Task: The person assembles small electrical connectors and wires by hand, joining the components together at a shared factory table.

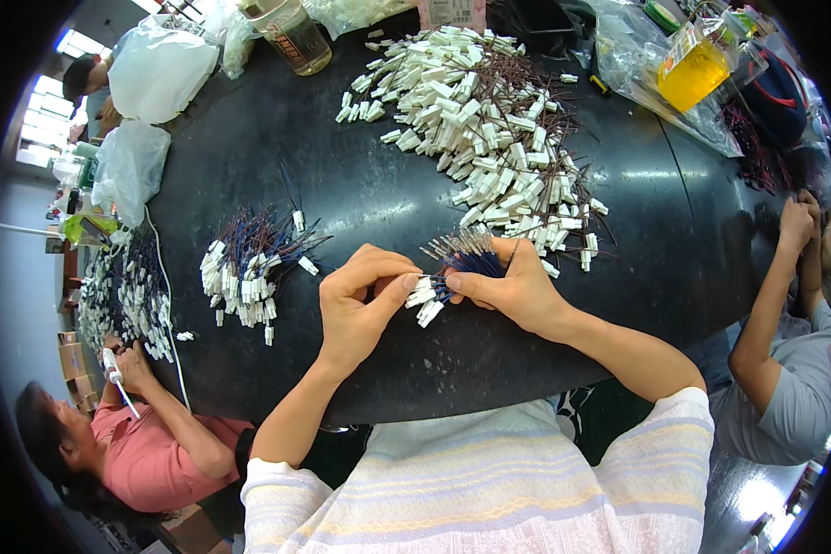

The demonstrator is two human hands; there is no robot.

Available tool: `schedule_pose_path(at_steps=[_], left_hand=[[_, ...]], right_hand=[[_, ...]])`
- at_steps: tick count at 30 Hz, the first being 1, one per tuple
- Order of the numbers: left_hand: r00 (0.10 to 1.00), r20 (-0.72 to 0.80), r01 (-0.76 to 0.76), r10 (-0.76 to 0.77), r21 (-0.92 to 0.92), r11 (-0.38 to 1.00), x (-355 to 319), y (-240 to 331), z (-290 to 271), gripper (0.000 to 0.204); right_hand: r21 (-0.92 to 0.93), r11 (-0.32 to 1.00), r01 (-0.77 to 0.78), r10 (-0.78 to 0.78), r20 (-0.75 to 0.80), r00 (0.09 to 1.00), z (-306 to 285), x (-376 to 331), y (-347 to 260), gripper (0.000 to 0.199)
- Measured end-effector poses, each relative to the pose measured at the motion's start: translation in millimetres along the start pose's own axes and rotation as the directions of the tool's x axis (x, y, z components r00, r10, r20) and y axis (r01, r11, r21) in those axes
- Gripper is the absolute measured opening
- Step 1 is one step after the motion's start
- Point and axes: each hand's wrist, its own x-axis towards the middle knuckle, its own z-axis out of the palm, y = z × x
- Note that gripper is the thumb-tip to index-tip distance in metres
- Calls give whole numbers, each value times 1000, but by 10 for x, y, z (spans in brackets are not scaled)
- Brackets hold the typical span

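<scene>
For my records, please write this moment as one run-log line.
left hand: beside white connectors; right hand: holding blue wire bundle; left: smaller connector pile; ahead: larger connector pile

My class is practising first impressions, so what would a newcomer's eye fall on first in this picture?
First, the big heap of white connectors across the top middle of the black table. At the centre, the right hand grips a bundle of blue wires, with the left hand close beside it. The bottle of yellow liquid at the upper right also stands out.
</scene>
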Motion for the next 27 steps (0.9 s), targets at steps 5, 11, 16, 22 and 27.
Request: schedule_pose_path(at_steps=[5,11,16,22,27], left_hand=[[993,-120,0,22,186,983,465,94,-66,13],[895,-37,-310,444,662,682,1196,-229,87,15],[948,-168,-140,270,543,828,1166,-298,152,15],[990,-108,103,-91,103,989,528,-106,13,11],[975,32,222,-221,-230,947,198,97,-63,15]], right_hand=[[96,995,15,-7,-91,996,17,-26,37,14],[98,995,-7,16,-93,995,28,-24,44,14],[89,996,-14,22,-88,996,28,-15,35,15],[100,995,-1,18,-174,985,25,-3,74,15],[-15,998,66,-68,-167,984,44,19,113,15]])
